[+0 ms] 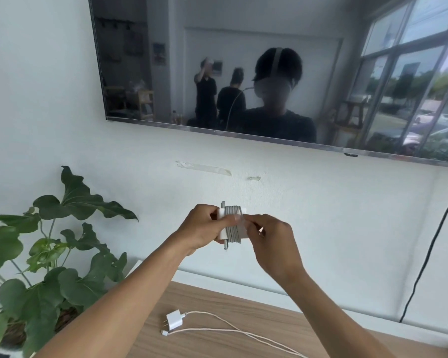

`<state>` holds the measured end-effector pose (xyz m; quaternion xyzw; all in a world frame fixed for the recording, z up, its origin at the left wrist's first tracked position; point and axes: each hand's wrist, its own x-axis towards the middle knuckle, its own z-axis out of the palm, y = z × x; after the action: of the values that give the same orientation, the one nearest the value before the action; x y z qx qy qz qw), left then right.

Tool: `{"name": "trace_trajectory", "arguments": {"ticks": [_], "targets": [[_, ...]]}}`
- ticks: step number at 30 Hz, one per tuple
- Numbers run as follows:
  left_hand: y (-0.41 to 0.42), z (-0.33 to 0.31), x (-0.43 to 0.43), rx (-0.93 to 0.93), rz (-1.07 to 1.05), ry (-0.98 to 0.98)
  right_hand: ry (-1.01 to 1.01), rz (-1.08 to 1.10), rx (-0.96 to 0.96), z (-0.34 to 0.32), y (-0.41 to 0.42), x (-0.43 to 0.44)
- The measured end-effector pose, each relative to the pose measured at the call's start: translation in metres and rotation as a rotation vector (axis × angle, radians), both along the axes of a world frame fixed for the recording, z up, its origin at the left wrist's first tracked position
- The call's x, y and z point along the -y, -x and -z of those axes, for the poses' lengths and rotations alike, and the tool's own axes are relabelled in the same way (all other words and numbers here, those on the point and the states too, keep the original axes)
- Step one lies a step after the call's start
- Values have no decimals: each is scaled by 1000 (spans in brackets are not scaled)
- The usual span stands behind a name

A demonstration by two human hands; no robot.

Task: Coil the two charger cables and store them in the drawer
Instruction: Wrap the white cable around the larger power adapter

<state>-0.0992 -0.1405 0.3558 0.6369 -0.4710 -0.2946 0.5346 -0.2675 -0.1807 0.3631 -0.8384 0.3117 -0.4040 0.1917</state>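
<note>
A white charger block wrapped in several turns of grey cable (232, 224) is held up in front of the wall. My left hand (204, 228) grips the block from its left side. My right hand (272, 237) pinches the cable's loose end against the coil at its right side. A second charger, a small white plug (174, 319), lies on the wooden tabletop (217, 301) below, with its white cable (225, 329) uncoiled and trailing to the lower right. No drawer is in view.
A large-leafed potted plant (49, 254) stands at the left beside the tabletop. A wall-mounted dark screen (243, 73) hangs above. A black cord (429, 249) runs down the wall at right.
</note>
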Motion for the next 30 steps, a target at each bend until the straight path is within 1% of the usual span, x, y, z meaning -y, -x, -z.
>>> {"name": "trace_trajectory", "arguments": {"ticks": [3, 7, 11, 15, 18, 20, 22, 24, 26, 28, 30], "targets": [[4, -1, -2, -159, 23, -22, 149, 27, -36, 13, -1, -4], [11, 2, -9, -321, 77, -44, 279, 82, -110, 18, -1, -7], [16, 1, -10, -350, 61, -41, 409, 96, -182, 17, 3, -9], [18, -1, -10, -335, 29, -51, 433, 95, -194, 18, 6, -11], [17, -1, -8, -296, -39, -22, 328, 42, -144, 29, 8, -12], [14, 1, -8, -305, -82, 1, 247, -25, -69, 38, 11, -15], [12, 3, -9, -316, -71, 8, 154, -64, 34, 42, 15, -19], [11, 6, -10, -344, -43, 19, 6, -74, 147, 43, 18, -19], [11, 7, -11, -360, -5, 34, -173, -102, 221, 42, 20, -17], [10, 6, -11, -363, 43, 59, -333, -137, 252, 40, 20, -12], [9, 4, -12, -408, 102, 94, -470, -170, 252, 39, 21, -7]]}}
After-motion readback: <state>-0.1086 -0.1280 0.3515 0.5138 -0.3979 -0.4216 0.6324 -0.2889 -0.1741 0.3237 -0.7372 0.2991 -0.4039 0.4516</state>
